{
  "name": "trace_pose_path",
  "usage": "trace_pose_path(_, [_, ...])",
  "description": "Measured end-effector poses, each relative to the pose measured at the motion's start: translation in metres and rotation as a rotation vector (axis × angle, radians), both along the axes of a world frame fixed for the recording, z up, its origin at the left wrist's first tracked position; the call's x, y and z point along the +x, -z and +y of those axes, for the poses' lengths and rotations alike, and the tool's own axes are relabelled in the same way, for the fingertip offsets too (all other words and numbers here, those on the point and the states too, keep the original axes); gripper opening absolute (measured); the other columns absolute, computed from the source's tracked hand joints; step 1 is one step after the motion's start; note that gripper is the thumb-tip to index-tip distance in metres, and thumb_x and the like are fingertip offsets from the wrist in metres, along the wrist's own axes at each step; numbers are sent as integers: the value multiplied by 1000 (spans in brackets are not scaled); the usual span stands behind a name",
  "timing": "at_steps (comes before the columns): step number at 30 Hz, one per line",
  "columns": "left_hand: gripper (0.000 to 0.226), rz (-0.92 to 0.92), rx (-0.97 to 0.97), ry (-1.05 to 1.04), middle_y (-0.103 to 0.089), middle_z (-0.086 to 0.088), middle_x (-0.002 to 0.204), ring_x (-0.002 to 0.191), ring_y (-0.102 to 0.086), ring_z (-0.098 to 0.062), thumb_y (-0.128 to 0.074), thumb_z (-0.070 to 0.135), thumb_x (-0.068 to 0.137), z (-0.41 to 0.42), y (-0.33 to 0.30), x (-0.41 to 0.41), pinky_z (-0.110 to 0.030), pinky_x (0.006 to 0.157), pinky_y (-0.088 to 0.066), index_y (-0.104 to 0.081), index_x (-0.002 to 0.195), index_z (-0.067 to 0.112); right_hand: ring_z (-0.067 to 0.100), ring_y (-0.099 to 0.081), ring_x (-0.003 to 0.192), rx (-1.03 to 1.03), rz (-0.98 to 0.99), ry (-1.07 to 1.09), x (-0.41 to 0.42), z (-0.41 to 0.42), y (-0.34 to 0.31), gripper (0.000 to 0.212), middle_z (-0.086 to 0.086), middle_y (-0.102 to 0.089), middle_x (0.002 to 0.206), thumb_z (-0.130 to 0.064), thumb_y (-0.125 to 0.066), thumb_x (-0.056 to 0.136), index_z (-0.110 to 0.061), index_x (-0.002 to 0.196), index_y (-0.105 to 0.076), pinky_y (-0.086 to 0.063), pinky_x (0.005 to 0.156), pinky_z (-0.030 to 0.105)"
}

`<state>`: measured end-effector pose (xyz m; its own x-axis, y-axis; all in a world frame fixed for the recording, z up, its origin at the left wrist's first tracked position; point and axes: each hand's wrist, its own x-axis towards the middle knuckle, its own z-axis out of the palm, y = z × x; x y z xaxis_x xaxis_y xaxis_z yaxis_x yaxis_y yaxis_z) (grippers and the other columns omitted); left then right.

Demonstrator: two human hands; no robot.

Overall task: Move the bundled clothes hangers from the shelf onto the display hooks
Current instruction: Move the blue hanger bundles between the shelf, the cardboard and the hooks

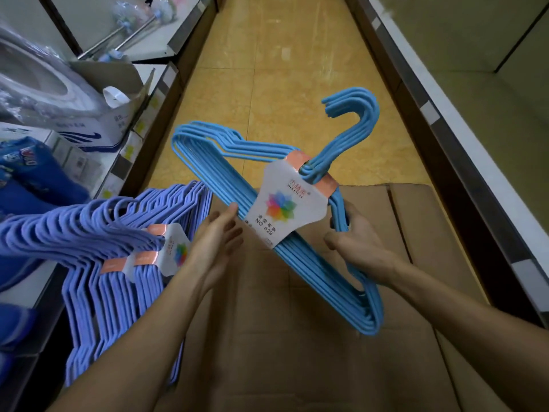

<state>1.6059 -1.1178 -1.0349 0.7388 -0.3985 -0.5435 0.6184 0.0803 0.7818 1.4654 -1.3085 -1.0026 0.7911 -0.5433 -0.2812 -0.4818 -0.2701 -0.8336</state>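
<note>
- The right hand (355, 239) curls its fingers (332, 243) round the light blue hanger bundle (267, 185), held up over the cardboard boxes (297, 307).
- The left hand (215, 242) is flat and open, fingertips touching the bundle.
- With one hand gripping, the bundle could tip and fall.
- Purple hanger bundles (113, 242) hang just beside.

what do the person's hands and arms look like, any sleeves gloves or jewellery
Both arms are bare right up to the frame edge, with no sleeves in view. The left hand and right hand wear no gloves, and no rings, watch or wristbands show.
</note>
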Motion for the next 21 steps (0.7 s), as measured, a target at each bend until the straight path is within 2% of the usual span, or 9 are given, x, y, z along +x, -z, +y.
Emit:
trace_pose_path(2, [45,22,-162,-28,-64,-10,127,126,-56,-26,-68,33,89,-1,-9,2,-39,108,-44,-60,128,11,15,-43,62,71,-7,-20,-2,1,-6,35,5,-45,78,5,-59,79,-24,95,-49,-38,47,19])
trace_pose_path(4, [32,35,-287,-70,-63,-12,119,121,-56,-27,-65,29,91,-2,-18,3,-42,112,-41,-65,117,11,15,-41,60,158,-7,-34,-6,4,-9,28,6,-42,74,11,-57,78,-14,87,-48,-36,44,17])
trace_pose_path(6, [41,59,-340,-94,-53,-16,121,119,-51,-28,-73,31,85,-3,-22,7,-45,115,-37,-61,118,10,15,-41,60,222,3,-48,-12,7,-5,25,5,-43,72,13,-55,76,-7,88,-48,-38,46,20])
trace_pose_path(8, [44,92,-379,-111,-53,-14,117,118,-52,-28,-75,31,82,-3,-23,9,-45,113,-39,-56,117,13,18,-44,62,249,13,-78,-15,10,0,25,5,-44,73,13,-55,75,-7,89,-49,-39,51,26])
trace_pose_path(10, [32,117,-392,-157,-60,-8,102,109,-61,-25,-69,29,87,-4,-24,9,-41,105,-45,-54,112,16,21,-44,64,250,16,-109,-16,14,3,25,6,-45,73,13,-56,75,-8,87,-49,-39,53,31])
trace_pose_path(13, [17,122,-387,-253,-57,-3,81,84,-62,-20,-66,25,90,-4,-30,5,-37,91,-48,-54,99,17,19,-46,64,194,5,-149,-14,18,2,21,6,-46,72,11,-58,77,-6,86,-49,-40,52,27])
trace_pose_path(17, [15,63,-385,-324,-48,-4,71,63,-52,-18,-59,16,93,0,-48,7,-33,70,-46,-49,82,13,21,-53,69,126,-49,-154,-3,19,-7,18,8,-55,81,0,-62,78,-8,92,-55,-45,61,36])
trace_pose_path(19, [14,18,-404,-349,-47,-4,69,60,-48,-17,-58,14,94,3,-61,8,-32,64,-45,-47,84,13,22,-54,70,99,-73,-145,4,20,-16,17,8,-57,84,-1,-62,82,-11,94,-57,-45,64,39])
trace_pose_path(21, [10,-30,-394,-360,-46,-4,69,59,-46,-17,-55,12,96,7,-75,9,-32,61,-44,-48,89,14,19,-53,68,82,-97,-138,8,24,-28,20,4,-56,77,-3,-61,85,-21,90,-56,-44,63,37])
